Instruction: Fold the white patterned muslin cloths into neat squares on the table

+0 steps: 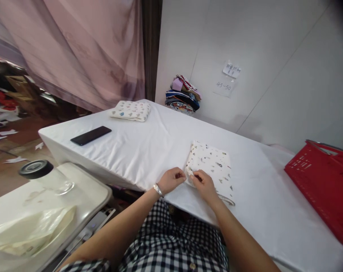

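In front of me lies a folded white cloth with a small scattered print, its layers showing along the left and near edges. My right hand pinches the cloth's near left corner between thumb and fingers. Just left of that corner is my left hand, with a bracelet at the wrist. Its thumb and fingertips are drawn together close to the cloth's edge; whether a bit of fabric or thread is between them is too small to tell.
A white-covered table carries another folded printed cloth, a black phone and a red plastic basket. Folded clothes are stacked by the wall. At left, a side table holds a glass jar and plastic bag.
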`<state>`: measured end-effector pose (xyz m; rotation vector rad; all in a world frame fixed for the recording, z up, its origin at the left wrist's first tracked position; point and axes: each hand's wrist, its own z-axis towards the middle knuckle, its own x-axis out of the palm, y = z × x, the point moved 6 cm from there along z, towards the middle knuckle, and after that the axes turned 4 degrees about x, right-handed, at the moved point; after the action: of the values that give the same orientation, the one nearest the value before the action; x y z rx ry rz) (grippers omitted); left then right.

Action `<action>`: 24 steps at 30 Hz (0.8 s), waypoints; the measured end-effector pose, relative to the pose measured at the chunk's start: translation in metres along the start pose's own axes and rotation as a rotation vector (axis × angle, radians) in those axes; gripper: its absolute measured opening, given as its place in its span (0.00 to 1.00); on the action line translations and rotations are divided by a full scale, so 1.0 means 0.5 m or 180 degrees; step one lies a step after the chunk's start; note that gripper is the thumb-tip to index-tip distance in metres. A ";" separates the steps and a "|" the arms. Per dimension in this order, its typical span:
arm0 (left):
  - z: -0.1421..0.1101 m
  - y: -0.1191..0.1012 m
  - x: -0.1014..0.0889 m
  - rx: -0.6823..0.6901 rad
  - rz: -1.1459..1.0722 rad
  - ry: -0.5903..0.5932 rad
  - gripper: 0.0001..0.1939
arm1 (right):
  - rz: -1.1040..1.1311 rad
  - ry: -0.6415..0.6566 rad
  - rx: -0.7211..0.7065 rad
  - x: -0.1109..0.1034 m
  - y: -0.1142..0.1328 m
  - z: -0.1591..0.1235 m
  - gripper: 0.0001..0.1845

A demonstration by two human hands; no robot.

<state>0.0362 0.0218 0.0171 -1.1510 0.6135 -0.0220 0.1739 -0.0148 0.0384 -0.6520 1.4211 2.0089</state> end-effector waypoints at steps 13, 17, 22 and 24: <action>0.003 0.003 0.016 0.0121 0.0234 0.0068 0.12 | 0.0056 0.0127 0.0017 0.009 0.000 0.002 0.09; 0.006 0.012 0.021 0.0140 0.0297 0.0012 0.08 | -0.0138 0.0152 -0.0047 0.010 0.007 0.003 0.08; 0.006 0.013 0.023 0.0143 0.0330 0.0031 0.06 | -0.0372 0.0173 -0.0120 0.008 0.015 0.002 0.07; 0.006 0.012 0.024 0.0156 0.0309 0.0041 0.04 | -0.0433 0.0173 -0.0111 0.009 0.016 0.002 0.07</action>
<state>0.0457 0.0232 0.0075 -1.0733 0.6764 0.0383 0.1649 -0.0149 0.0411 -0.8021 1.3377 1.9268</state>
